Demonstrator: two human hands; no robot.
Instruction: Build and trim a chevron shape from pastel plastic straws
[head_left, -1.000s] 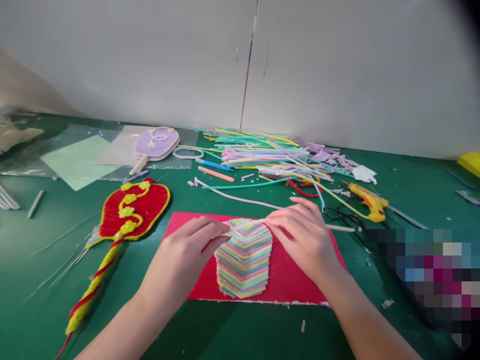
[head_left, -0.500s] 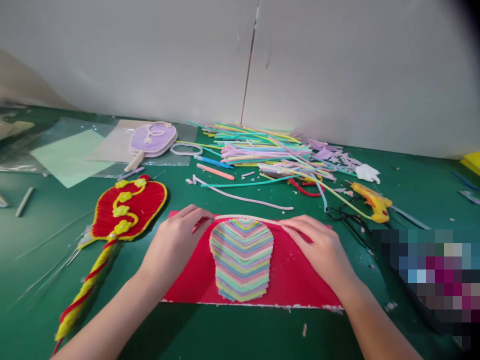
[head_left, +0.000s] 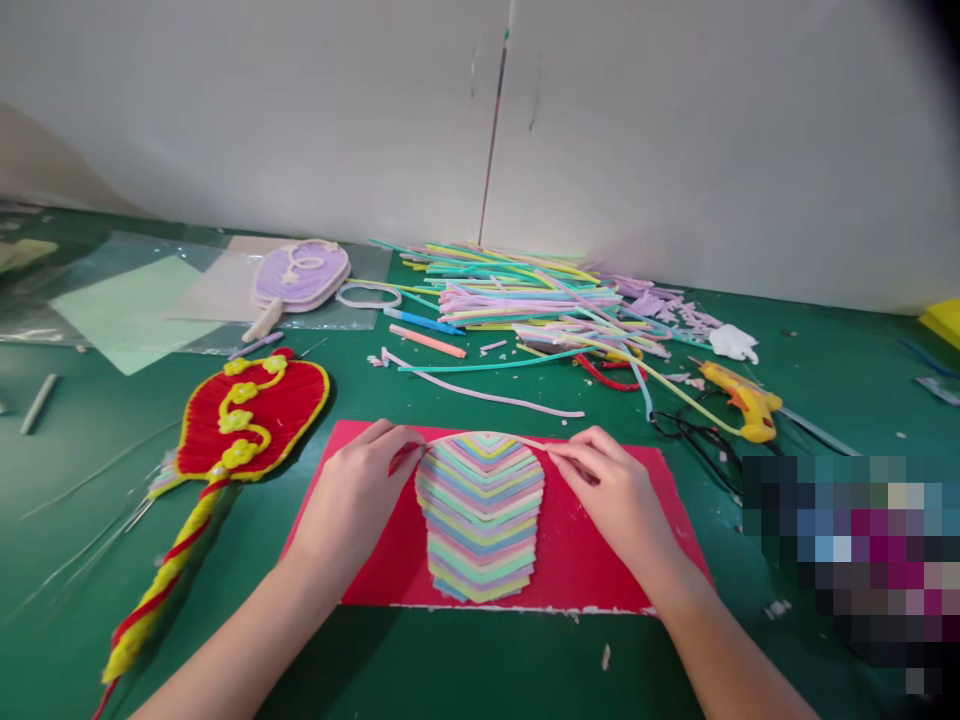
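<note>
Both ends pinched: pale strip (head_left: 487, 433) bowed over top of striped piece (head_left: 484, 520)

My left hand (head_left: 367, 490) has one end, thumb and finger nipped together, almost no gap. My right hand (head_left: 619, 485) does the same at the other end, remaining fingers loosely curled. Nothing else in either grip.

Change: a second ago the pale strip ran fairly straight across the upper part of the striped piece, with a length poking out past my right hand. Now it bows upward between my hands, following the rounded top edge, and no long tail shows. I read that as matching its curve to the rim. Whether it touches all along, can't tell.

Striped piece lies flat, chevrons in pastel colours, between my hands on a red board (head_left: 600, 560). Board is on the green table (head_left: 465, 670).

Farther out: a loose purple strip (head_left: 487, 390) just beyond the board; orange pen (head_left: 427, 341) and blue pen (head_left: 424, 321) behind that; then a big heap of strips (head_left: 525, 300) near the wall. Yellow glue gun (head_left: 742, 400) off to the right. Red fan (head_left: 255, 420) with a yellow edge to the left, purple fan (head_left: 304, 275) farther back.
</note>
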